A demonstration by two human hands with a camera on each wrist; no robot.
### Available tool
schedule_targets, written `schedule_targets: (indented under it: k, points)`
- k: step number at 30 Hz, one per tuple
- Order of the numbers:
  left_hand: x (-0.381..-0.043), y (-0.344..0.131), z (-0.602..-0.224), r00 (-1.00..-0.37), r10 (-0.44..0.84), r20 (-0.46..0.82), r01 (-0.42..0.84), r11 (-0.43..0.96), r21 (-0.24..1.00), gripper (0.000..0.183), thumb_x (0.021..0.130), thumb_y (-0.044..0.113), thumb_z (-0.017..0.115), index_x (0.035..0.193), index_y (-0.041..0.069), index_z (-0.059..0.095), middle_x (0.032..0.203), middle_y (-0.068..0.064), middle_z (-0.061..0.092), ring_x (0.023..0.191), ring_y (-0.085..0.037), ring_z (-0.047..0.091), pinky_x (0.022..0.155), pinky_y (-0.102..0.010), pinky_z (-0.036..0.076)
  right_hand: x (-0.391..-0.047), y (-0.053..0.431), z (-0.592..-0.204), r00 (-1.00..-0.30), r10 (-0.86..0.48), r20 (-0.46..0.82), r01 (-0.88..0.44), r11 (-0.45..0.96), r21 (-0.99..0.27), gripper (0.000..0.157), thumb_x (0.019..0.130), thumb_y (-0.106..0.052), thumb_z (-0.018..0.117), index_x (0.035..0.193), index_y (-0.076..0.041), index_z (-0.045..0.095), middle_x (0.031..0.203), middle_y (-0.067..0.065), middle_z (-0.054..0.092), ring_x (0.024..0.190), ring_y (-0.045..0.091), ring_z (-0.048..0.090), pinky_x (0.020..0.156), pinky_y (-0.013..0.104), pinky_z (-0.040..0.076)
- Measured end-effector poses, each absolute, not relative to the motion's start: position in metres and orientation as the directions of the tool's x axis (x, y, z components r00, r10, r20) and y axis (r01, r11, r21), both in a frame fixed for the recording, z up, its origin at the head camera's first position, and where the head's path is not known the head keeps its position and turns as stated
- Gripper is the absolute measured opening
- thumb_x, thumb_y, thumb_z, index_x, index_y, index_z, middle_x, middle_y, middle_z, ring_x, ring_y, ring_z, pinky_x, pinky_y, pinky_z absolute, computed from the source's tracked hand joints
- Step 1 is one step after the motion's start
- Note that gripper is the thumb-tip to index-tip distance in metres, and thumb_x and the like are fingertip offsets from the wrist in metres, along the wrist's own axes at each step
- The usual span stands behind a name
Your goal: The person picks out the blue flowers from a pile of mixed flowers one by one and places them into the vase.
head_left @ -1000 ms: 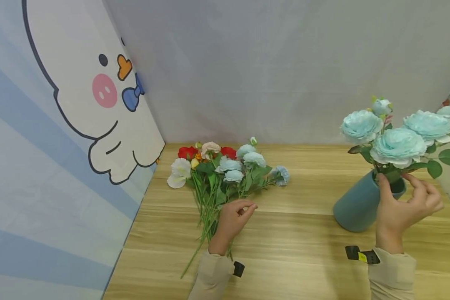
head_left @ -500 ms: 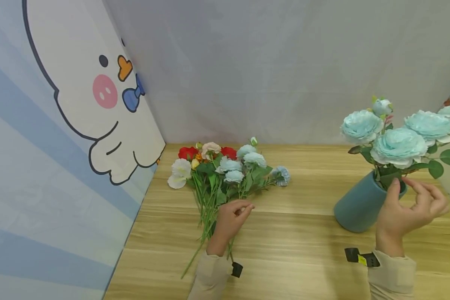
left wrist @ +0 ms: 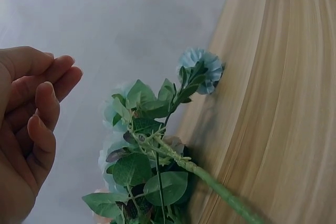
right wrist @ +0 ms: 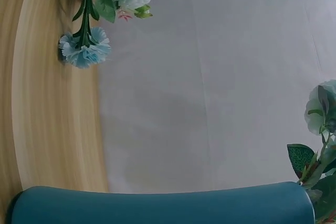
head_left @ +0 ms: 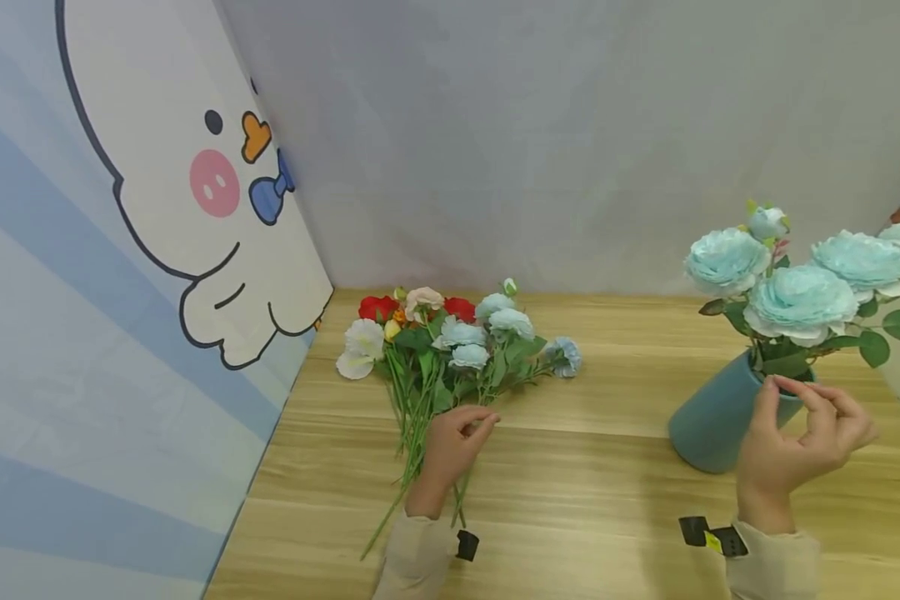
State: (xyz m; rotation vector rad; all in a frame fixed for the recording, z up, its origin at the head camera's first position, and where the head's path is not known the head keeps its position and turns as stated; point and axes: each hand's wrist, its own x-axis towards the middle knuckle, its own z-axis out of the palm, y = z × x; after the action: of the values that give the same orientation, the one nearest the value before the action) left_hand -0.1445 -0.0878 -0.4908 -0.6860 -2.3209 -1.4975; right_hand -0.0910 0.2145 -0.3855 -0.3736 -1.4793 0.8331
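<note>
A wood-grained surface (head_left: 592, 500) meets a grey wall (head_left: 555, 150), with a cartoon-printed panel (head_left: 150, 350) at left. The left hand (head_left: 452, 446), loosely bent and holding nothing, hangs by the piled flowers (head_left: 461, 358). The right hand (head_left: 795, 446), fingertips narrowly set, is at the mouth of the vase (head_left: 720, 417), which holds blue flowers (head_left: 801, 302); contact is hard to tell. Wood stretches between pile and vase.

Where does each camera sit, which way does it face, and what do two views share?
Head: on the head, looking forward and down at the flower pile and teal vase; left hand, right hand and sleeves show.
Left wrist: on that wrist, facing the flower pile; the left hand shows.
Right wrist: on that wrist, facing the teal vase and grey backdrop; no hand shows.
Shared: both wrist views catch the frilled blue flower.
</note>
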Motion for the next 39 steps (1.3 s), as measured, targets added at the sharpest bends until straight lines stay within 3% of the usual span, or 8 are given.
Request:
schedule_targets:
  k: [4, 7, 16, 23, 26, 29, 34, 39]
  points:
    - [-0.144, -0.092, -0.492, -0.837, 0.227, 0.497, 0.546, 0.306, 0.78, 0.011, 0.085, 0.01, 0.064, 0.088, 0.003, 0.073, 0.084, -0.011, 0.07, 0.049, 0.002, 0.042, 0.048, -0.016, 0.04, -0.091, 0.204, -0.389, -0.047, 0.653, 0.756, -0.343, 0.7, -0.627, 0.013, 0.075, -0.002, 0.066, 0.073, 0.01, 0.068, 0.087, -0.022, 0.047, 0.089, 0.003, 0.043, 0.095, 0.031, 0.021]
    - [-0.144, -0.095, -0.492, -0.839, 0.223, 0.496, 0.544, 0.303, 0.783, 0.011, 0.085, 0.009, 0.064, 0.088, 0.002, 0.072, 0.084, -0.012, 0.07, 0.049, 0.001, 0.042, 0.049, -0.017, 0.04, -0.091, 0.199, -0.393, -0.035, 0.64, 0.768, -0.395, 0.697, -0.598, 0.012, 0.072, -0.001, 0.067, 0.07, 0.011, 0.067, 0.087, -0.02, 0.051, 0.089, 0.004, 0.042, 0.09, 0.029, 0.025]
    - [-0.146, -0.109, -0.493, -0.884, 0.139, 0.447, 0.468, 0.275, 0.84, 0.012, 0.085, 0.012, 0.065, 0.086, 0.003, 0.073, 0.078, -0.01, 0.069, 0.052, -0.003, 0.048, 0.05, -0.02, 0.043, -0.087, 0.193, -0.407, -0.1, 0.599, 0.795, -0.44, 0.69, -0.575, 0.028, 0.072, -0.01, 0.075, 0.067, 0.015, 0.063, 0.085, -0.019, 0.056, 0.087, -0.002, 0.045, 0.089, 0.028, 0.026]
    - [-0.146, -0.126, -0.49, -0.903, 0.073, 0.422, 0.419, 0.36, 0.834, 0.012, 0.085, 0.016, 0.066, 0.086, 0.007, 0.074, 0.078, -0.008, 0.069, 0.048, 0.004, 0.038, 0.047, -0.019, 0.038, -0.087, 0.194, -0.418, -0.12, 0.562, 0.819, -0.461, 0.699, -0.547, 0.037, 0.07, -0.018, 0.08, 0.065, 0.014, 0.063, 0.076, -0.004, 0.059, 0.087, -0.004, 0.047, 0.088, 0.028, 0.026]
    - [-0.147, -0.133, -0.491, -0.915, 0.055, 0.399, 0.389, 0.382, 0.838, 0.013, 0.085, 0.016, 0.066, 0.087, 0.006, 0.074, 0.076, -0.008, 0.069, 0.045, 0.004, 0.036, 0.046, -0.02, 0.038, -0.087, 0.196, -0.424, -0.139, 0.553, 0.822, -0.461, 0.698, -0.548, 0.039, 0.07, -0.02, 0.08, 0.065, 0.014, 0.062, 0.076, -0.006, 0.059, 0.087, -0.005, 0.048, 0.089, 0.028, 0.026]
    - [-0.147, -0.141, -0.492, -0.935, -0.01, 0.354, 0.318, 0.415, 0.852, 0.015, 0.085, 0.018, 0.066, 0.088, 0.005, 0.074, 0.065, -0.008, 0.065, 0.042, 0.003, 0.036, 0.044, -0.02, 0.037, -0.086, 0.196, -0.428, -0.153, 0.548, 0.822, -0.46, 0.697, -0.55, 0.04, 0.071, -0.02, 0.08, 0.065, 0.015, 0.062, 0.077, -0.01, 0.058, 0.087, -0.006, 0.048, 0.089, 0.027, 0.027]
    - [-0.15, -0.156, -0.495, -0.966, -0.168, 0.199, 0.11, 0.429, 0.897, 0.019, 0.086, 0.021, 0.065, 0.091, 0.004, 0.073, 0.052, -0.014, 0.056, 0.036, -0.001, 0.033, 0.039, -0.021, 0.032, -0.087, 0.196, -0.432, -0.161, 0.537, 0.828, -0.458, 0.703, -0.544, 0.04, 0.07, -0.021, 0.081, 0.064, 0.015, 0.063, 0.071, 0.0, 0.058, 0.087, -0.006, 0.048, 0.088, 0.027, 0.029]
    - [-0.152, -0.173, -0.5, -0.97, -0.225, 0.097, -0.016, 0.453, 0.891, 0.022, 0.088, 0.023, 0.062, 0.096, 0.005, 0.073, 0.059, -0.019, 0.063, 0.037, -0.005, 0.04, 0.039, -0.024, 0.035, -0.088, 0.199, -0.438, -0.188, 0.517, 0.835, -0.448, 0.712, -0.541, 0.039, 0.07, -0.021, 0.081, 0.063, 0.013, 0.064, 0.069, 0.008, 0.057, 0.088, -0.006, 0.047, 0.088, 0.025, 0.03]
